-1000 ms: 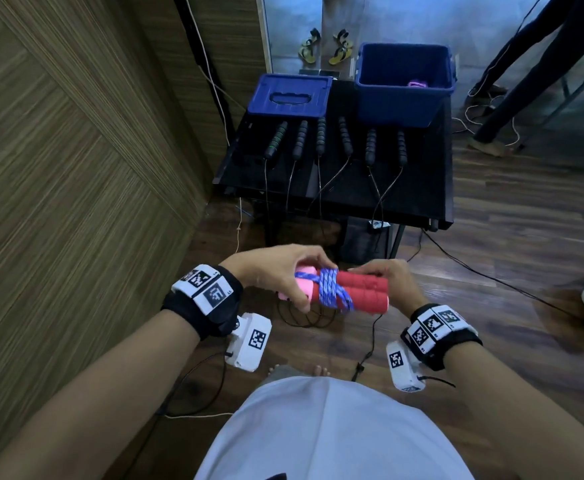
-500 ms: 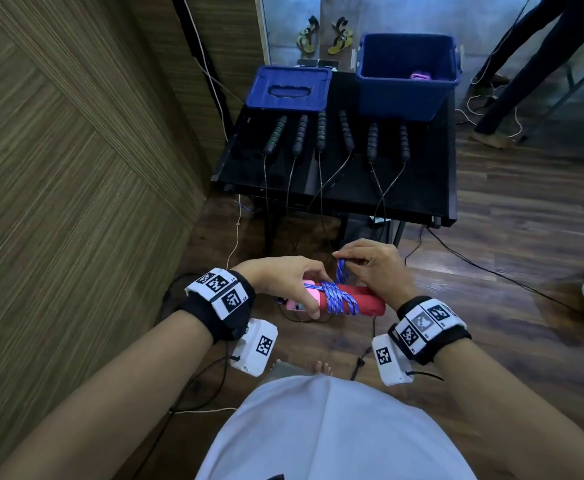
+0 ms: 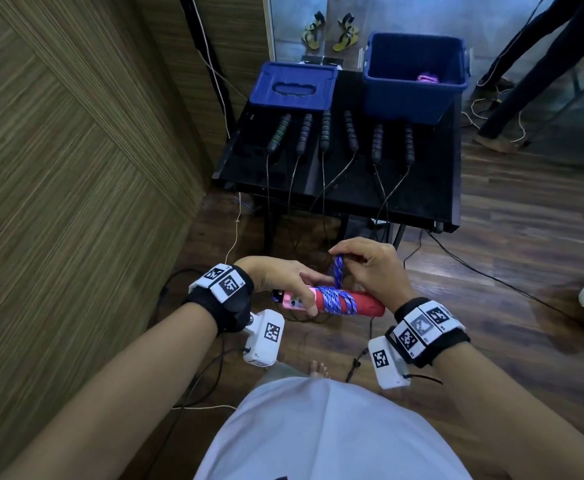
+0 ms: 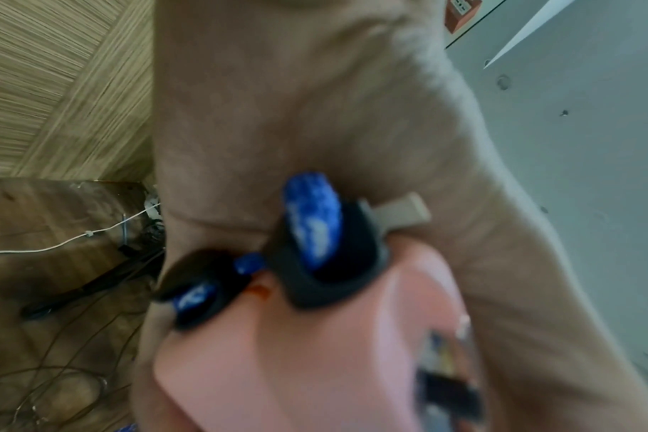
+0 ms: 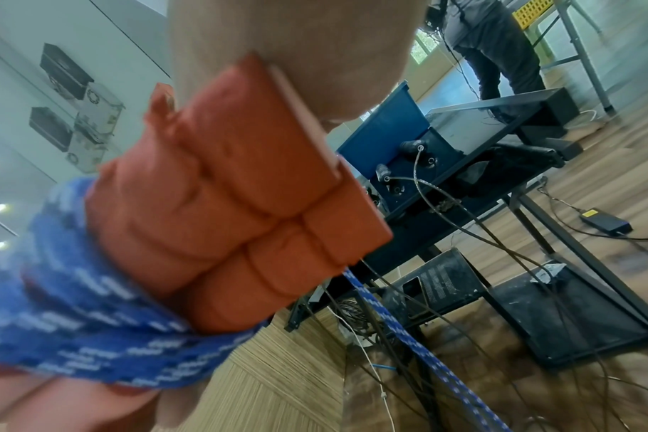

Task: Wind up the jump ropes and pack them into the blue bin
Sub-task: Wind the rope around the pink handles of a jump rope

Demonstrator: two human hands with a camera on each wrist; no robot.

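Note:
My left hand (image 3: 297,282) grips the pink ends of a red-handled jump rope (image 3: 366,304), held at waist height in front of me. Its blue and white cord (image 3: 335,299) is wound round the two handles. My right hand (image 3: 359,265) pinches a loop of that cord just above the handles. In the right wrist view the red foam handles (image 5: 241,204) and the wound cord (image 5: 93,336) fill the frame. The blue bin (image 3: 415,77) stands at the table's far right with a pink rope (image 3: 427,77) inside.
On the black table (image 3: 422,188) lie several black rope handles (image 3: 325,133) in a row, their cords hanging over the front edge. A blue lid (image 3: 294,86) lies at the back left. A wood-panel wall runs along my left. Another person's legs (image 3: 526,64) stand at the far right.
My right hand left the red handle ends and rose above them, lifting a loop of the blue cord. The left hand kept its grip.

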